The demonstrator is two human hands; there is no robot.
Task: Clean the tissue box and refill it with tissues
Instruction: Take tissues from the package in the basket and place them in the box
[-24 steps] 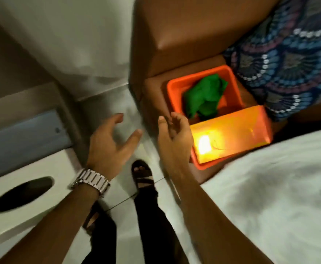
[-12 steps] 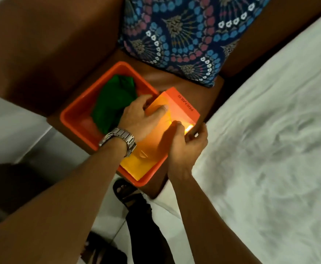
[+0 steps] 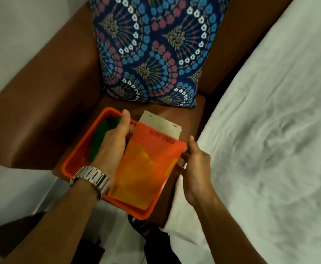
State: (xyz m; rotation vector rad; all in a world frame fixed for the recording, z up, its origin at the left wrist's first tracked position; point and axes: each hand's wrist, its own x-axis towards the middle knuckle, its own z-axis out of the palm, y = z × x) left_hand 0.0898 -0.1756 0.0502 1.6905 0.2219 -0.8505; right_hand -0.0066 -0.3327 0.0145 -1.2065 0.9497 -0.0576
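From the head view, the left hand [image 3: 115, 141] grasps the far left edge of the orange tissue pack [image 3: 146, 164], steadying it over the orange tray [image 3: 76, 162] on the brown armchair [image 3: 47, 103]. The right hand [image 3: 195, 164] pinches the pack's right edge, likely to pull the end open; a pale flap [image 3: 161, 122] stands up beyond both hands. A green cloth [image 3: 100, 140] lies under the left hand. Half a second earlier the pack lay flatter and closed. The tissue box itself is out of view.
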